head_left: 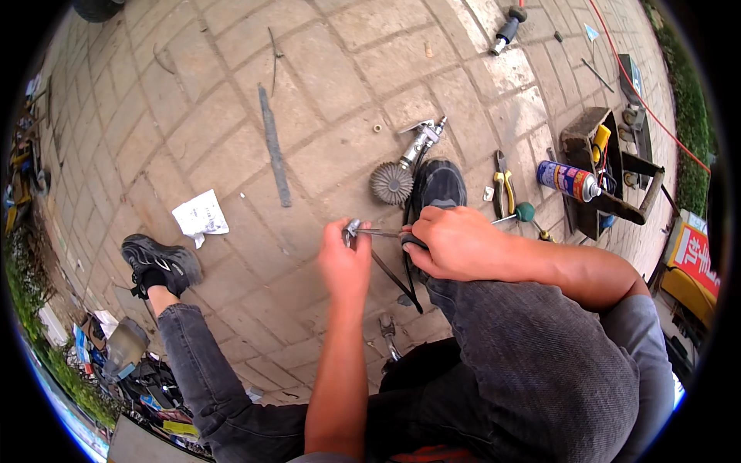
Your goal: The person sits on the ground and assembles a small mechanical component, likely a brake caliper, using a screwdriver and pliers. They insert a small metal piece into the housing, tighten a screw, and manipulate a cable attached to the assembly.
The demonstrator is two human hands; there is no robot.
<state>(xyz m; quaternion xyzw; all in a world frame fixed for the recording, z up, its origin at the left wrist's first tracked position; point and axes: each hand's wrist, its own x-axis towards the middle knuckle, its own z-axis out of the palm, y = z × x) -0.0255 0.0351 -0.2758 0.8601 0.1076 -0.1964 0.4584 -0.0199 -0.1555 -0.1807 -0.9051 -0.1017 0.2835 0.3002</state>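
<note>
My left hand (344, 258) pinches a small silvery metal fitting (353, 227) that looks like a hose clamp. From the right, my right hand (451, 243) grips the black handle of a thin-shafted tool (378, 232), apparently a screwdriver. Its shaft reaches to the fitting, though the exact contact at the tip is too small to make out. A thin black hose or strip (395, 282) runs down from near the fitting, bends sharply and goes back up beside my right shoe (441, 185). Beyond my hands lies an air grinder (421, 147) with a round ridged wheel (391, 184).
Right of my shoe lie pliers (503, 189), a green-handled screwdriver (525, 212) and a spray can (567, 181) against an open toolbox (587, 143). An air tool (507, 31) and red hose (648, 108) are farther off. A white packet (201, 216) and grey strip (272, 147) lie left on the paving.
</note>
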